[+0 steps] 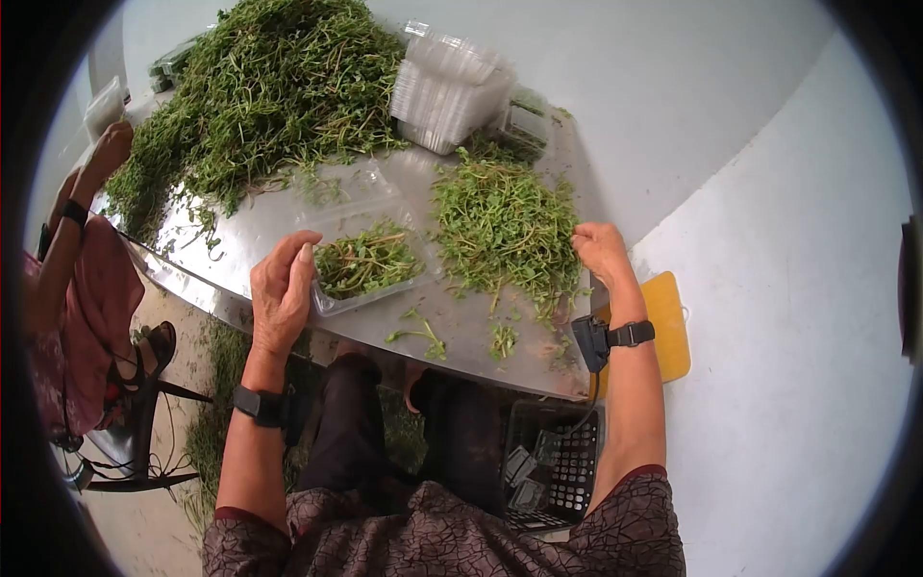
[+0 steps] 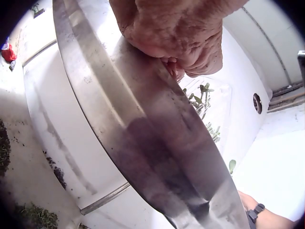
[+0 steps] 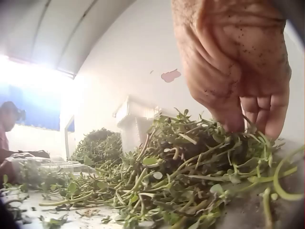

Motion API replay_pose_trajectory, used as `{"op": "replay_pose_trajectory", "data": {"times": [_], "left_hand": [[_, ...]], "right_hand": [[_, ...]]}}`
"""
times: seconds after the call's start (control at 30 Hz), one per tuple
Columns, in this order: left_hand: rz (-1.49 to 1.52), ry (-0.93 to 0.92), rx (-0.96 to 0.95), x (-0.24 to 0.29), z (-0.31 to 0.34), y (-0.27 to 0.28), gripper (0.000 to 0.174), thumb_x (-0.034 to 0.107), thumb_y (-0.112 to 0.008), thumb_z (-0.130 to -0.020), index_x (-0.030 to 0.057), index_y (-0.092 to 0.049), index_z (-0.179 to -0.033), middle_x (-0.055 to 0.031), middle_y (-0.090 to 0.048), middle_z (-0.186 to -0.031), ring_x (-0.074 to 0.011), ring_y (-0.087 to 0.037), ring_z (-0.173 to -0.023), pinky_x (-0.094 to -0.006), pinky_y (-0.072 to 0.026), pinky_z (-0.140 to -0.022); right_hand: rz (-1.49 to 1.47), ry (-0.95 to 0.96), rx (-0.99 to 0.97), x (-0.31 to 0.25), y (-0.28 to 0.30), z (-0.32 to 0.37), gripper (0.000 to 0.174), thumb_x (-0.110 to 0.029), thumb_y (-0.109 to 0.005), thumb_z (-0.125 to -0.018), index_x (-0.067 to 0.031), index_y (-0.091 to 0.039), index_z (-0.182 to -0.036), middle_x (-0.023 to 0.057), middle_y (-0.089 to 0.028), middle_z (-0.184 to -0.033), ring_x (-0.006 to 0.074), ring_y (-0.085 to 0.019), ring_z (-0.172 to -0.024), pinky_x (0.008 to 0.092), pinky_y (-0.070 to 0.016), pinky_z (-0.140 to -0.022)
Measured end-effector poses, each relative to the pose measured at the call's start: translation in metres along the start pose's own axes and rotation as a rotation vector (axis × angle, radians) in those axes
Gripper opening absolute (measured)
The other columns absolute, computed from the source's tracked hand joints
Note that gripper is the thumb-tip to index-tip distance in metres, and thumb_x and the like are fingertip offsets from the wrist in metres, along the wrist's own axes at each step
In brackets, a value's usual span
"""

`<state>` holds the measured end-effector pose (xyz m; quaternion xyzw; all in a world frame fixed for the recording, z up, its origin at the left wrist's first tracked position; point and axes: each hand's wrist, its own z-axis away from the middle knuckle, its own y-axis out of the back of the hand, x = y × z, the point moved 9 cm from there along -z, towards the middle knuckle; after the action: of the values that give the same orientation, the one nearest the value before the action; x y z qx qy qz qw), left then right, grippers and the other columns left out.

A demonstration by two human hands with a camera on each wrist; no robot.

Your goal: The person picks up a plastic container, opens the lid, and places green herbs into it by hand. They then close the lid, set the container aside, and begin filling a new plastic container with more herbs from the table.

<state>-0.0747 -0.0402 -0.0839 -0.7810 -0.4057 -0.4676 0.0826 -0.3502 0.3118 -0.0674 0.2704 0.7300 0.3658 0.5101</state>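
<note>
A clear plastic clamshell box (image 1: pixel 380 297) sits near the front edge of the metal table, its lid folded back and leafy green stems (image 1: pixel 363 262) inside. My left hand (image 1: pixel 282 293) holds the box by its left side, thumb and forefinger at the rim. To the right of the box lies a loose heap of the same greens (image 1: pixel 500 226). At that heap's right edge, my right hand (image 1: pixel 603 252) points downward and pinches some stems; in the right wrist view the fingertips (image 3: pixel 274 129) sink among the leaves.
A much larger mound of greens (image 1: pixel 279 96) covers the back left of the table (image 1: pixel 471 332). Nested clear boxes (image 1: pixel 447 91) stand behind the small heap. Below the front edge is a black crate (image 1: pixel 567 471). Another person's arm (image 1: pixel 101 163) reaches in at the left.
</note>
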Motion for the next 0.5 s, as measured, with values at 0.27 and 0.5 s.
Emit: {"op": "replay_pose_trajectory", "data": {"times": [0.27,0.5], "left_hand": [[0.032,0.024,0.006,0.000,0.001,0.000,0.020,0.013,-0.051,-0.093,-0.0010,-0.063,-0.101,-0.0032,-0.054,-0.066,-0.0092,-0.050,-0.060,-0.0253,-0.0419,-0.057],[0.064,0.011,-0.012,-0.005,0.002,-0.003,0.023,0.017,-0.048,-0.097,0.0013,-0.062,-0.106,0.0012,-0.045,-0.063,-0.0063,-0.041,-0.060,-0.0237,-0.0360,-0.056]], "right_hand": [[-0.055,-0.072,0.089,-0.013,0.020,0.013,0.013,-0.006,-0.065,-0.074,-0.0021,-0.072,-0.085,0.0106,-0.068,-0.071,0.0179,-0.063,-0.063,0.0324,-0.0492,-0.061],[0.016,-0.040,0.180,-0.029,0.045,0.019,0.012,-0.007,-0.068,-0.074,-0.0028,-0.073,-0.083,0.0114,-0.069,-0.071,0.0206,-0.064,-0.062,0.0328,-0.0506,-0.063]]}}
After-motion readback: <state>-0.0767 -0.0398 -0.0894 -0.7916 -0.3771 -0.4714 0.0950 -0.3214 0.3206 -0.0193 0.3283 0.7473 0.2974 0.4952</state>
